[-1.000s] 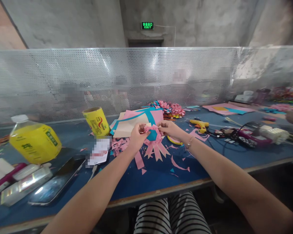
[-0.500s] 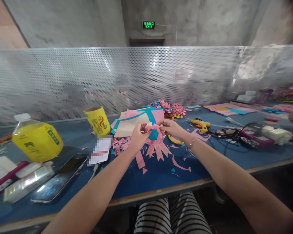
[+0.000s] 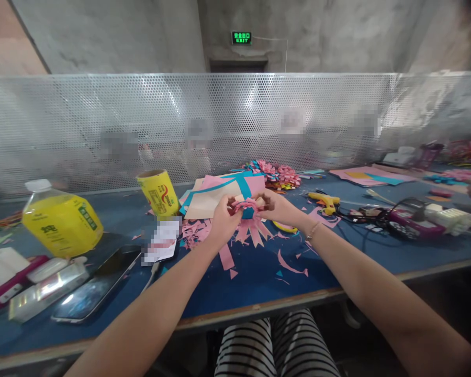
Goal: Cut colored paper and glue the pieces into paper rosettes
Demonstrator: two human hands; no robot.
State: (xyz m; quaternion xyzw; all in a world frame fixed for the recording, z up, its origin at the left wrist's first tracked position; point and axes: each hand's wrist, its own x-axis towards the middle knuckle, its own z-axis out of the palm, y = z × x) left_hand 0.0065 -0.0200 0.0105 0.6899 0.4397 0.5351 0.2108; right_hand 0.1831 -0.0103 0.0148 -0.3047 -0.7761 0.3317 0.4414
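Between my two hands is a pink paper rosette (image 3: 255,230) with a blue centre and notched ribbon tails hanging below it. My left hand (image 3: 228,215) grips its left side, thumb against the blue centre. On the opposite side, my right hand (image 3: 273,207) pinches the folded pink edge with bent fingers. The rosette is tilted, so its blue face shows only in part. Just behind the hands lie paper sheets (image 3: 212,201) in cream, pink and blue. Pink paper scraps (image 3: 194,233) are scattered to the left of the rosette.
A yellow cardboard tube (image 3: 157,193), a bottle of yellow liquid (image 3: 63,222) and a phone (image 3: 98,285) stand or lie on the left. To the right are a yellow glue gun (image 3: 325,202) and black cables (image 3: 367,212). A perforated metal screen (image 3: 235,125) borders the table's back.
The rosette has tipped, so less of its blue centre faces me. My hands have closed in around its edges, staying in about the same place.
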